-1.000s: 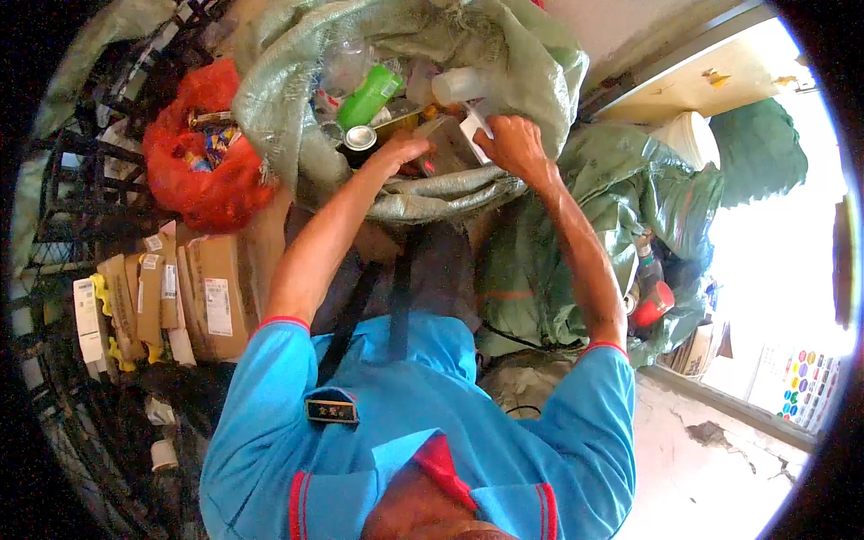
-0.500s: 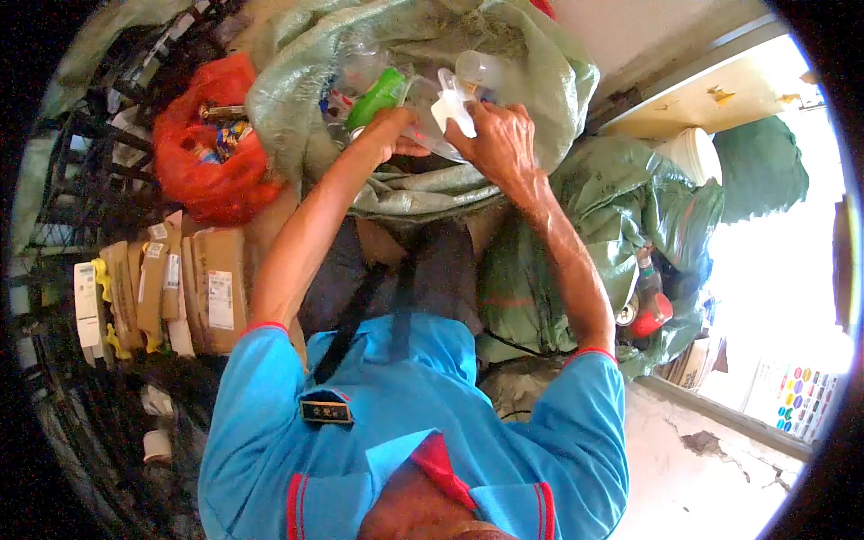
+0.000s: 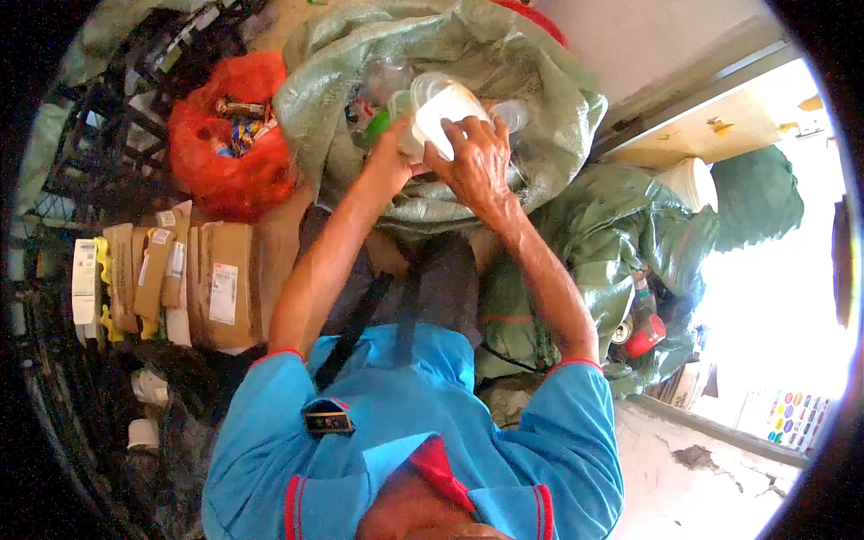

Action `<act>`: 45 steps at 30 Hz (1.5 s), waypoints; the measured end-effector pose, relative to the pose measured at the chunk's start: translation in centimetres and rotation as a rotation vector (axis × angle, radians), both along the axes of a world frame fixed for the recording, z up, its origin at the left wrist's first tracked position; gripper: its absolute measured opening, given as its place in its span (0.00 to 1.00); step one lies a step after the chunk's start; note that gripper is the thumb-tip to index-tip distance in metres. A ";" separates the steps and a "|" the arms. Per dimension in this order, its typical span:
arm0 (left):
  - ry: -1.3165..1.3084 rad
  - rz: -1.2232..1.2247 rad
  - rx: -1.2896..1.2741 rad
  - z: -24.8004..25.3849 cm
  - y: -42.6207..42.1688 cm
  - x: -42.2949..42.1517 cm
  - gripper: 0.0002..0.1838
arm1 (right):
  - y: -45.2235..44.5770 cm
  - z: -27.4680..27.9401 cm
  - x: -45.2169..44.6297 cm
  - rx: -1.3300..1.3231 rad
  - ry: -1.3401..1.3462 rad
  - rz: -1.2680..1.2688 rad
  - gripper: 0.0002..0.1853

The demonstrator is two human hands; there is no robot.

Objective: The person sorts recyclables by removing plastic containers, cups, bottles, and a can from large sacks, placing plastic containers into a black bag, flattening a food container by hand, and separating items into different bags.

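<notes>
White piece [image 3: 441, 112] shifted slightly left and looks larger than in earlier frame. Right hand [image 3: 475, 162] grips it, fingers bent over it; left hand [image 3: 389, 160] closed on translucent container [image 3: 409, 142] just beside. Both above open woven sack [image 3: 549, 67], green item [image 3: 377, 124] near left hand.

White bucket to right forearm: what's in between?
Folds of a glossy green sack fill the stretch between the white bucket and the right forearm, as the head view shows.
</notes>
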State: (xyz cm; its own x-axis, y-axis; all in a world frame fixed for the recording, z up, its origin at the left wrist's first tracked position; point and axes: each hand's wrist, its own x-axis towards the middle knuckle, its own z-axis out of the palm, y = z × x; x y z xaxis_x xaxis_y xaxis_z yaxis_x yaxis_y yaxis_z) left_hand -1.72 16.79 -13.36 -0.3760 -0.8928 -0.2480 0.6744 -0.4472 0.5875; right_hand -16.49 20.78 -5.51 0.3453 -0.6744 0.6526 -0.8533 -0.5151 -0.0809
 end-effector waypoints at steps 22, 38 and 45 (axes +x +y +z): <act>0.055 0.124 0.066 -0.1 0.4 0.4 0.18 | 0.2 -0.1 2.4 0.066 0.003 0.220 0.17; -0.227 0.270 -0.041 6.2 3.0 6.3 0.28 | 0.4 -0.3 -7.3 1.332 -0.608 0.134 0.21; -0.100 0.320 -0.191 9.1 3.8 8.9 0.34 | 0.8 3.2 -14.4 0.830 -1.358 0.090 0.18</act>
